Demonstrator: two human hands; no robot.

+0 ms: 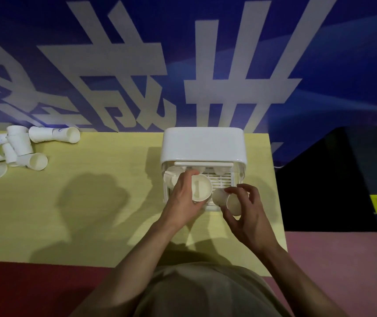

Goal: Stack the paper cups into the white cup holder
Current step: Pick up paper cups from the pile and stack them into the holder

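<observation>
Left grip point(184, 197) around unlabelled cup point(201, 188)

Head view, steeply downward (close) over table point(91, 202).

Cup holder point(203, 145) sits at table point(91, 213) right rear, loose paper cups point(18, 149) piled at left rear, well apart; two cups held over holder's front.

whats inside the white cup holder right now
Inside the white cup holder, a slotted grille and a cup at the left show. The left hand and its cup cover the rest; the lid hides the back.
</observation>
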